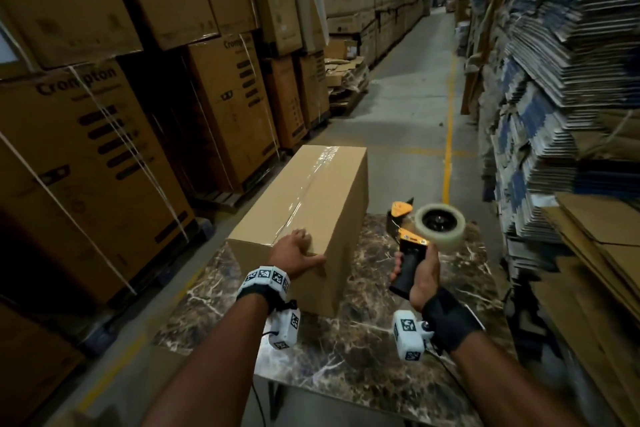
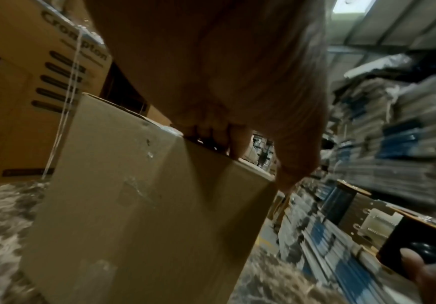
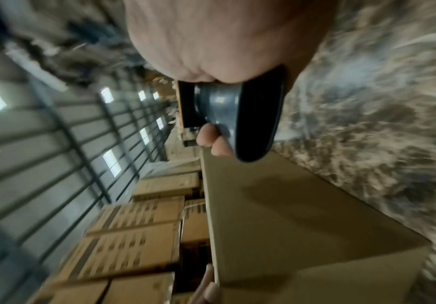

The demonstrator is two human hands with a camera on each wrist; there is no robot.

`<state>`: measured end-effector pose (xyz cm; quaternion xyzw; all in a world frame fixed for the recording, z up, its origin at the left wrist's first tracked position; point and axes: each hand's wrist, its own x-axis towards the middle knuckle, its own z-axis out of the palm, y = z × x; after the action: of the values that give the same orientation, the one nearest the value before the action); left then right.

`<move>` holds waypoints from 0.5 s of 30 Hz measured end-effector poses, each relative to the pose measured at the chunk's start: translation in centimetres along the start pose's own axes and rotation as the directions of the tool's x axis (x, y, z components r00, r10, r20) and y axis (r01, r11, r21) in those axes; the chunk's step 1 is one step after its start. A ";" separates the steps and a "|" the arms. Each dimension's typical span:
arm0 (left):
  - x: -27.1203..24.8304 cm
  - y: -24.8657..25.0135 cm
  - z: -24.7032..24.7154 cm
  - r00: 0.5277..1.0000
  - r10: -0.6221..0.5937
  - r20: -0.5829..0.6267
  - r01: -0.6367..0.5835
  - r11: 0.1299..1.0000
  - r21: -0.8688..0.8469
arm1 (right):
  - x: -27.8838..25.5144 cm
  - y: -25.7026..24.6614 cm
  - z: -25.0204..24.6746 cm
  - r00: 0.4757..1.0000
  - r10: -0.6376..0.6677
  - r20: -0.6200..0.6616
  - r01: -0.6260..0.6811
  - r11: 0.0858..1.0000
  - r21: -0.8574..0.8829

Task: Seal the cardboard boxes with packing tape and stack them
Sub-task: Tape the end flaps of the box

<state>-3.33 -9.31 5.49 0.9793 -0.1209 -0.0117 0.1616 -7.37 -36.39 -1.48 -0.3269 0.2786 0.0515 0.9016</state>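
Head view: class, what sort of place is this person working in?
Most likely a warehouse: stacked cartons line the aisle, flattened cardboard is piled on the right, and yellow floor lines mark the lane.

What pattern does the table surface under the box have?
Dark brown marble with pale veins, on the table; the head view shows it best.
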 end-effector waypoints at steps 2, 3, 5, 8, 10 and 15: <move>-0.3 -0.9 -0.7 1.000 -0.028 0.002 0.027 0.978 -0.209 | -1.0 -0.4 2.0 0.994 -0.070 0.090 0.078 0.992 -0.098; -0.4 -1.6 -1.1 0.998 -0.053 -0.038 0.038 0.947 -0.319 | -1.8 -0.6 3.2 0.986 -0.087 0.139 0.104 0.987 -0.126; -0.5 -2.9 -1.9 0.982 -0.111 -0.154 0.030 0.892 -0.452 | -3.0 -0.9 5.5 0.969 -0.096 0.226 0.137 0.975 -0.174; -0.3 -5.0 -3.3 0.954 -0.214 -0.212 0.052 0.811 -0.583 | -3.8 -0.7 8.7 0.950 -0.147 0.276 0.234 0.919 -0.317; 0.1 -6.3 -4.4 0.941 -0.312 -0.134 0.113 0.658 -0.744 | -4.1 -0.2 10.7 0.940 -0.175 0.292 0.288 0.866 -0.409; 1.5 -7.4 -7.9 0.914 -0.375 0.153 0.243 0.206 -0.948 | -4.5 1.9 16.1 0.943 -0.069 0.327 0.239 0.824 -0.514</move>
<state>0.36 -0.40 10.58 0.6868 0.1177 -0.0594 0.7148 -4.12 -24.54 10.07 -0.5808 0.0876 0.1029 0.8027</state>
